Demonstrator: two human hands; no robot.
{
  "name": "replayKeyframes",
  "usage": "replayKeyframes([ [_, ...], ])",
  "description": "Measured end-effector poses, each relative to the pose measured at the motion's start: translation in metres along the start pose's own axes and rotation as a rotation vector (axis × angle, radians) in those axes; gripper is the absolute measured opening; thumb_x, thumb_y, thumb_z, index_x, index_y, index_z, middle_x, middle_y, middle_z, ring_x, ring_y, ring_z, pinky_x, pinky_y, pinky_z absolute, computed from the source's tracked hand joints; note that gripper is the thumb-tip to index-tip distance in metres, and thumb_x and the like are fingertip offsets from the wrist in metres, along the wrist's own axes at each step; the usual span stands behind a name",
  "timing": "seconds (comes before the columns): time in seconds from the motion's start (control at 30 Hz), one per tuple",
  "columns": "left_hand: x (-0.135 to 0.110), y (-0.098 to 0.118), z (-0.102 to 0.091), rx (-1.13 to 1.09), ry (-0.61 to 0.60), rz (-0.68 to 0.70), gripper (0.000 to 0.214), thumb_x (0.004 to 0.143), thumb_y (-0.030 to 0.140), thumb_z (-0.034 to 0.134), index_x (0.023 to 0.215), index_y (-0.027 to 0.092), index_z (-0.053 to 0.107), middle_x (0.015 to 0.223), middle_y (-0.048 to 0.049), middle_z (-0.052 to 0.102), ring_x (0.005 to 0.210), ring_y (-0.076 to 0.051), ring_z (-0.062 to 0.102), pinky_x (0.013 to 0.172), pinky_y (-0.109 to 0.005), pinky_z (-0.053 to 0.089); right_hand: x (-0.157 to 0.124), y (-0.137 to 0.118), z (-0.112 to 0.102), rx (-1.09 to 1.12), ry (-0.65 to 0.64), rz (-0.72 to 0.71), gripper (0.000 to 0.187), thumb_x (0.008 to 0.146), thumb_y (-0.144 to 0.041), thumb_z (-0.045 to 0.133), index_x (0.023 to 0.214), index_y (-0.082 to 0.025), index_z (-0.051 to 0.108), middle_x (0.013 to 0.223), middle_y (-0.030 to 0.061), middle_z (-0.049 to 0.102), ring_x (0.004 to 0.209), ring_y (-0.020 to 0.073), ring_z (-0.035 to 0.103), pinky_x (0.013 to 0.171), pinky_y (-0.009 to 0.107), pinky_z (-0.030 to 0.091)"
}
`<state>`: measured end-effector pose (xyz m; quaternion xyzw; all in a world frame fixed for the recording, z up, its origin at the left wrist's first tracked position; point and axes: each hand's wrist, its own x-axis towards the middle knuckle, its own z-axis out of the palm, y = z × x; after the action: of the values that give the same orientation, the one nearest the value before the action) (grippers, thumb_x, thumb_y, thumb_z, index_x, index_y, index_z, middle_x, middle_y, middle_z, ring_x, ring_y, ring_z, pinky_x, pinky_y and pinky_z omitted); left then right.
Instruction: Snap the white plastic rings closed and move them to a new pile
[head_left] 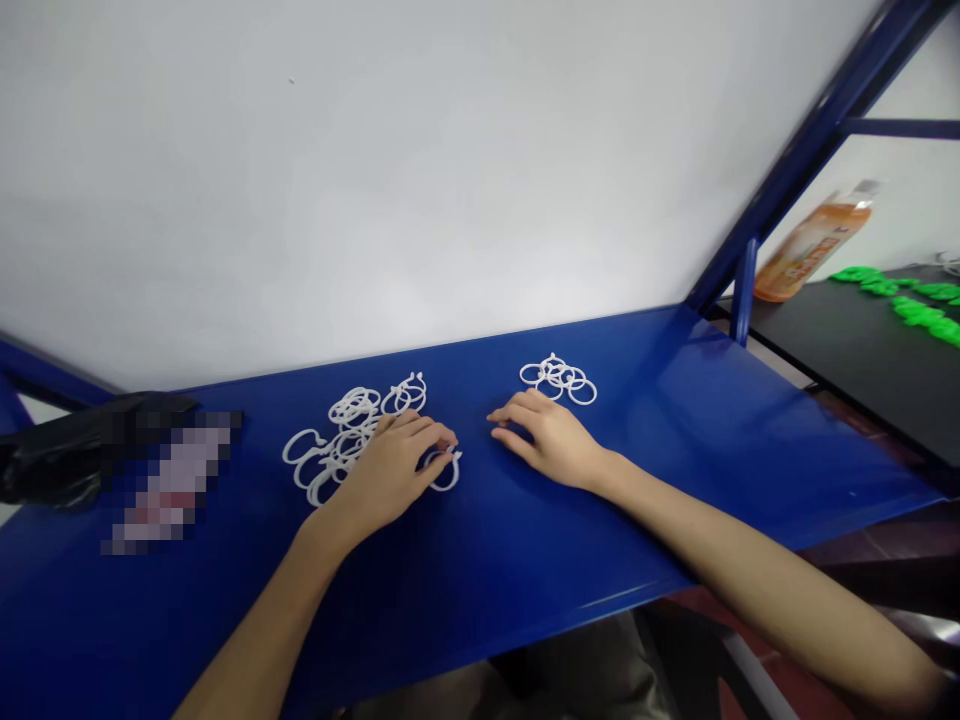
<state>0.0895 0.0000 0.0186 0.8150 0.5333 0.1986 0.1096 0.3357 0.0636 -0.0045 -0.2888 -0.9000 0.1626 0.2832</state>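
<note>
Left grip [401, 455]: thumb and index tip pinched on one white ring [444, 488], close to its small nub [457, 456]. Ring sits a bit below centre frame, at the right-hand edge of that grip. It's round, so no long axis to line up; the nub gives it direction, on its upper-right side, facing my right grip [553, 438].

Right grip: nothing in it, thumb and fingers slightly parted, tips aimed left. Left is the nearer one, it's on the ring; right is apart, a strip of blue bench [525, 560] between. Relation that matters, I'd say: nub toward the right fingertips, ring slightly lower in frame than them. Can't tell if the ring touches the bench.

Bigger ring pile [352, 408]: left of centre, partly hidden by my left grip. Smaller ring pile [557, 375]: right of centre, just above my right knuckles in frame.
</note>
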Motion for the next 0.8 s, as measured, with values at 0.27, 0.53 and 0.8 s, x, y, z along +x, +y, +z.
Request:
replayKeyframes([
  [0.27, -0.001, 0.024, 0.009, -0.351, 0.187, 0.007, 0.006, 0.088, 0.032, 0.07, 0.089, 0.026, 0.07, 0.087, 0.0015, 0.069, 0.079, -0.014, 0.064, 0.074, -0.027, 0.053, 0.0, -0.022, 0.001, 0.543, -0.16, 0.098, 0.029, 0.099, -0.031, 0.056, 0.126, -0.021, 0.06, 0.114, 0.0074, 0.072, 0.096, 0.0174, 0.069, 0.084, 0.034, 0.055],
  [0.53, -0.001, 0.023, 0.009, -0.332, 0.176, 0.036, 0.009, 0.092, 0.024, 0.059, 0.096, 0.024, 0.066, 0.095, -0.0009, 0.071, 0.08, -0.014, 0.063, 0.077, -0.03, 0.053, -0.004, -0.027, 0.007, 0.629, -0.087, 0.29, 0.017, 0.096, -0.035, 0.061, 0.092, -0.019, 0.061, 0.068, -0.004, 0.061, 0.059, 0.0101, 0.056, 0.056, 0.022, 0.045],
  [0.8, 0.002, 0.021, 0.013, -0.355, 0.232, -0.034, 0.007, 0.089, 0.03, 0.066, 0.092, 0.025, 0.07, 0.086, 0.0006, 0.073, 0.075, -0.015, 0.066, 0.068, -0.026, 0.054, -0.004, -0.022, 0.001, 0.332, 0.008, 0.045, 0.019, 0.099, -0.031, 0.057, 0.084, -0.019, 0.059, 0.073, -0.0014, 0.057, 0.063, 0.0112, 0.052, 0.059, 0.023, 0.042],
])
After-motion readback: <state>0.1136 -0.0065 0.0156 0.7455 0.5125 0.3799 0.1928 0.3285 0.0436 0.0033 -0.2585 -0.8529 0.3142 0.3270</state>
